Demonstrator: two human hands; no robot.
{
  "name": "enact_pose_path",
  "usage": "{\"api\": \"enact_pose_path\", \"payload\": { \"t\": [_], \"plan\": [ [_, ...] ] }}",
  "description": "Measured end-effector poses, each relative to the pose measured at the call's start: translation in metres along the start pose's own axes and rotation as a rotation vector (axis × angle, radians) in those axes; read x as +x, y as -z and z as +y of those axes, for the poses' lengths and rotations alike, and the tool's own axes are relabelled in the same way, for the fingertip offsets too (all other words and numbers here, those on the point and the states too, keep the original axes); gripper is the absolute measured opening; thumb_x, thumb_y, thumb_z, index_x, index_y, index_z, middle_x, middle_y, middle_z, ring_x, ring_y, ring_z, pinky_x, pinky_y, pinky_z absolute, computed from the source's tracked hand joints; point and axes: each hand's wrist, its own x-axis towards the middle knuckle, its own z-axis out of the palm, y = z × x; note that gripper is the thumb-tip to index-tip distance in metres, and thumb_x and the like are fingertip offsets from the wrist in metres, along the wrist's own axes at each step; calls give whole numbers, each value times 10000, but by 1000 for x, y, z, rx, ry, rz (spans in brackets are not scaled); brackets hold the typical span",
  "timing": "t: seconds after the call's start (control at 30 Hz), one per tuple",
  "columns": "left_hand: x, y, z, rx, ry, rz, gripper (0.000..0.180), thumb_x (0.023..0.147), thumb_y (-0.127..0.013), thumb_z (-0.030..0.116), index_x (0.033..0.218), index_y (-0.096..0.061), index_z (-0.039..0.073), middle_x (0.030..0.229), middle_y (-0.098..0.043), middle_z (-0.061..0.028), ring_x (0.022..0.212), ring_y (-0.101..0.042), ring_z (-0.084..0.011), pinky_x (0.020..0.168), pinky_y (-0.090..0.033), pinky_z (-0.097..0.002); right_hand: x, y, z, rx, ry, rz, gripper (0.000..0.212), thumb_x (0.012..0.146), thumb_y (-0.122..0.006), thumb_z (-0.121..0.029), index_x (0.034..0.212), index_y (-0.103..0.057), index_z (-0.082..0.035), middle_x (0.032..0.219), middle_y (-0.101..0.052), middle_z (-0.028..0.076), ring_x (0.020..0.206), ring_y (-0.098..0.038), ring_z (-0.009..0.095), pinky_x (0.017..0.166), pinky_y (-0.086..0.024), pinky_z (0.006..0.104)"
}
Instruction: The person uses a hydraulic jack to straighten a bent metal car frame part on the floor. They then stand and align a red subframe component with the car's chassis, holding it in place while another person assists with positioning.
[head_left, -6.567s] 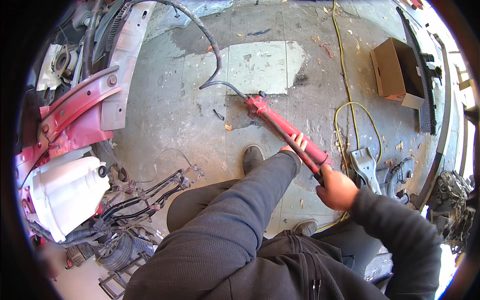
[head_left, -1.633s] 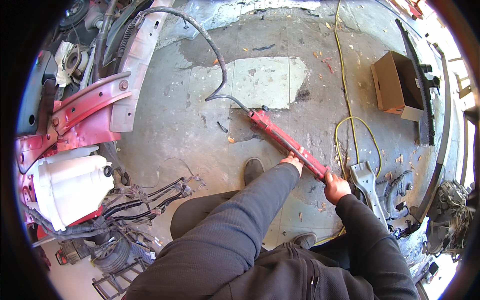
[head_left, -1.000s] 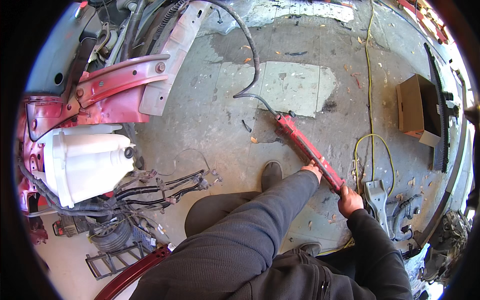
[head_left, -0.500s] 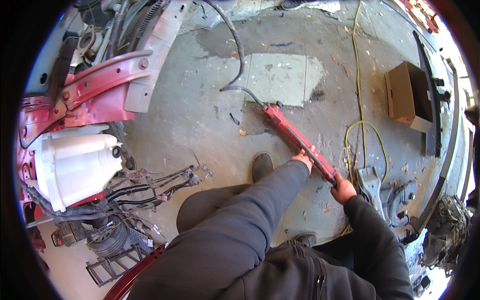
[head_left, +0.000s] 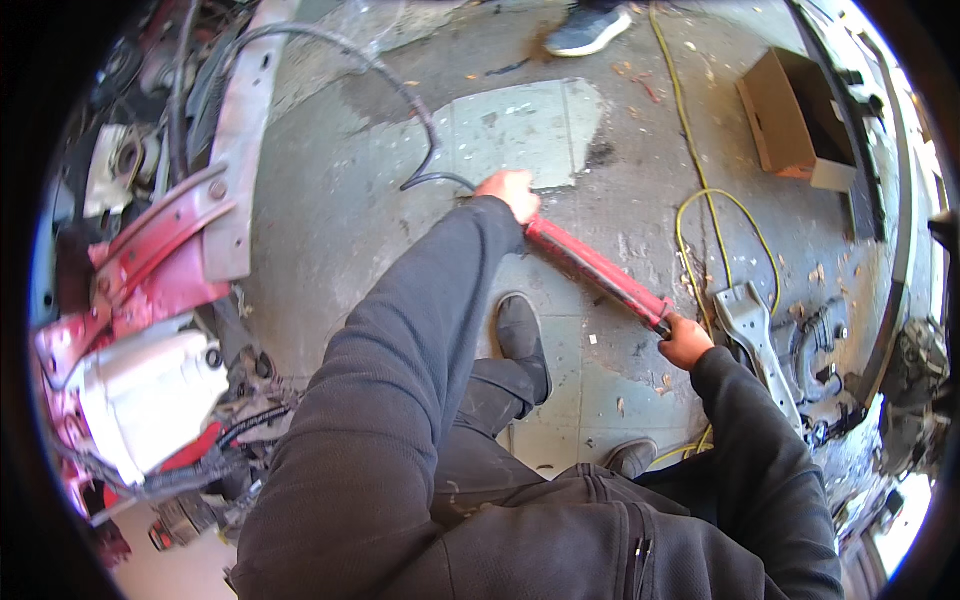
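A long red hydraulic hand pump (head_left: 598, 266) slants across in front of me above the floor. At its far left end, where the black hose (head_left: 428, 130) joins it, my left hand (head_left: 511, 194) is closed round the pump. My right hand (head_left: 687, 342) grips the near right end, fingers wrapped about it. From the pump the hose loops away to the upper left, toward the stripped car front. The exact fittings under my left hand are hidden.
On the left stand a bent red car frame rail (head_left: 160, 235) and a white plastic tank (head_left: 150, 395). Ahead is another person's shoe (head_left: 588, 30). To the right lie a yellow cord (head_left: 690, 130), a cardboard box (head_left: 775, 120), a metal bracket (head_left: 748, 325) and engine parts (head_left: 915, 375).
My left hand has slid from the pump's middle to its hose end. My right hand keeps its hold. My view has shifted, and another person's shoe has come in at the top.
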Motion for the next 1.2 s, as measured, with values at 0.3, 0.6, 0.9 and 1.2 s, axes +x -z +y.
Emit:
{"api": "enact_pose_path", "payload": {
  "t": [0.3,0.6,0.9,1.2],
  "plan": [
    [73,-37,-9,409,121,-339,420,988,-743,395,1300,-861,138,1438,-785,-150,1359,-736,-367,1122,-596,-525,5,0,-29,-62,-178,-27,396,899,-660,-131,1245,-731,50,1175,-798,332,1176,-775,484,1070,-595,550],
    [124,-64,-46,581,-197,-530,451,1048,-704,452,1230,-854,67,1349,-793,-215,1268,-755,-414,1121,-588,-494,-2,6,-43,-10,-257,6,351,933,-636,-123,1225,-727,50,1175,-806,318,1163,-784,471,1054,-606,538],
    [138,-93,-50,578,-37,-441,402,1001,-734,393,1226,-879,93,1318,-821,-195,1262,-782,-361,1118,-601,-475,0,4,-44,-8,-242,32,346,912,-661,-120,1207,-718,53,1130,-808,324,1129,-789,482,1029,-616,545],
    [131,-82,-30,527,66,-448,389,894,-833,295,1237,-885,118,1340,-826,-164,1297,-777,-344,1108,-615,-460,1,9,-46,-8,-244,16,339,926,-683,-138,1208,-710,49,1118,-805,322,1123,-783,486,1022,-610,550]
  ]
}}
